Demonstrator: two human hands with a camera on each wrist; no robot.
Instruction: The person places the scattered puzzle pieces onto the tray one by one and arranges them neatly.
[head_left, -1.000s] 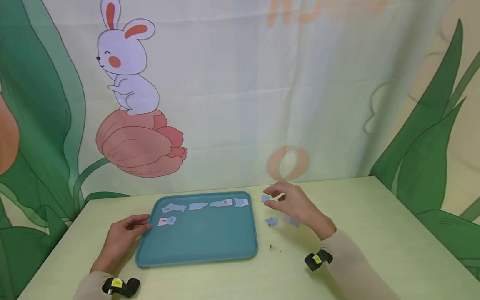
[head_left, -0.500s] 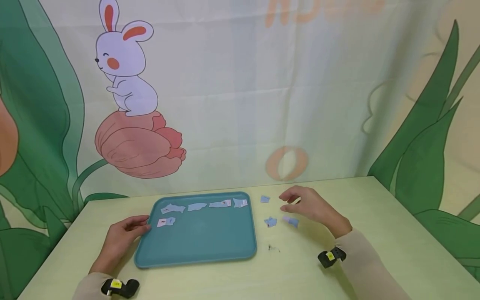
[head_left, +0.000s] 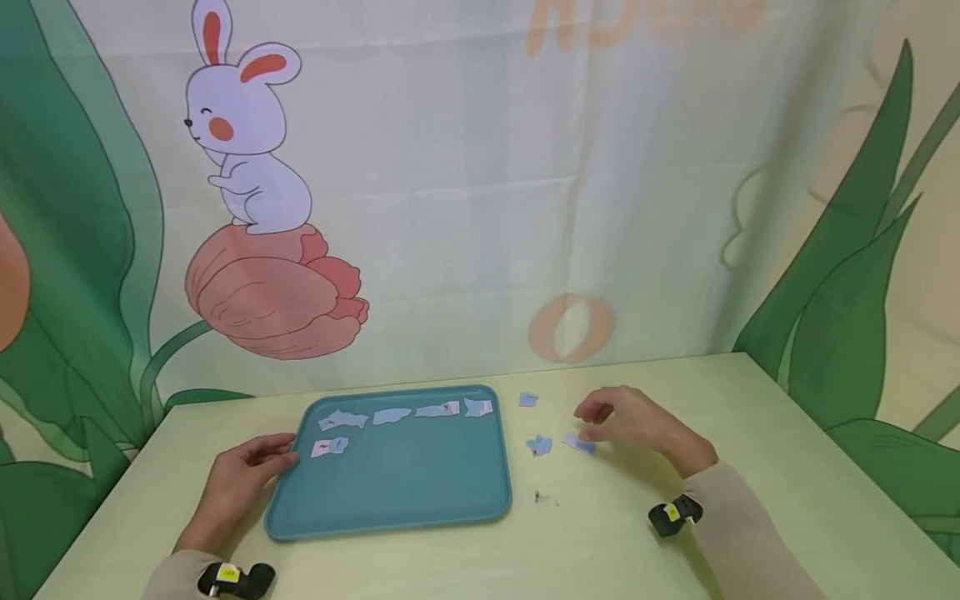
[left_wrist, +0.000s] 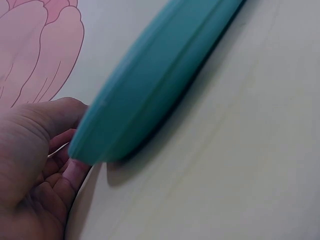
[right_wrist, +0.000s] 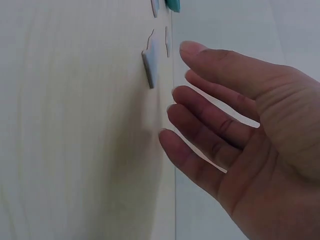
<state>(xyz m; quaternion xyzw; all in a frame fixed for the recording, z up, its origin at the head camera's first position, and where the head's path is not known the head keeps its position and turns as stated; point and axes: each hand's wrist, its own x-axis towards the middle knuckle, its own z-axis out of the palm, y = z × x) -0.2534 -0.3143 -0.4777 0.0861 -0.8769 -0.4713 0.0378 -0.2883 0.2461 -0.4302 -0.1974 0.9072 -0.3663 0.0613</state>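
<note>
My left hand (head_left: 236,487) grips the left rim of a teal tray (head_left: 397,496); in the left wrist view the thumb and fingers close on the tray's corner (left_wrist: 105,135). My right hand (head_left: 637,423) hovers right of the tray with relaxed fingers, holding nothing. Just under its fingertips lies a blue and pinkish jagged piece (head_left: 579,443); the right wrist view shows that piece (right_wrist: 151,62) apart from the thumb. Another blue piece (head_left: 538,446) lies to its left, and a small blue one (head_left: 528,400) farther back.
On the tray, a back row of several irregular pale blue pieces (head_left: 437,410) lies along the far rim. A pink and blue piece (head_left: 330,447) sits below the row's left end. Small dark specks (head_left: 538,497) mark the table. A printed cloth (head_left: 450,208) hangs behind.
My right hand let go of the small blue piece at the back, leaving it on the table. It moved right and toward me, over the blue and pinkish piece. The left hand stayed.
</note>
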